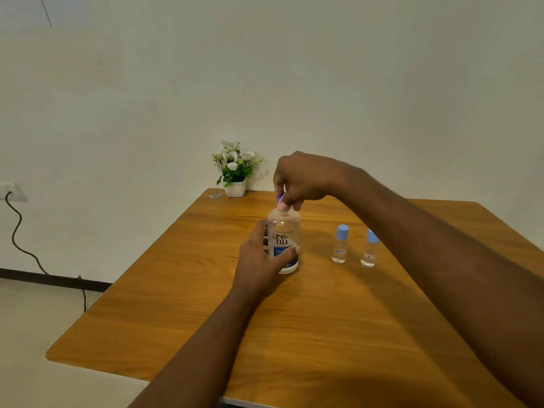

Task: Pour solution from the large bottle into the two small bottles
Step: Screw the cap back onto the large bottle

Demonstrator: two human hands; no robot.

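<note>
The large clear bottle (284,231) with a blue and white label stands upright near the middle of the wooden table (294,319). My left hand (260,254) grips its lower body from the left. My right hand (303,179) is above it, fingers pinching the blue cap (280,198) on the neck. To the right stand two small clear bottles with light blue caps, one (340,244) nearer the large bottle and one (369,250) further right, partly behind my right forearm. Both are upright and capped.
A small white pot of white flowers (234,169) stands at the table's far edge by the wall, with a small clear scrap (215,196) lying beside it. A black cable (17,231) hangs from a wall socket at left, off the table.
</note>
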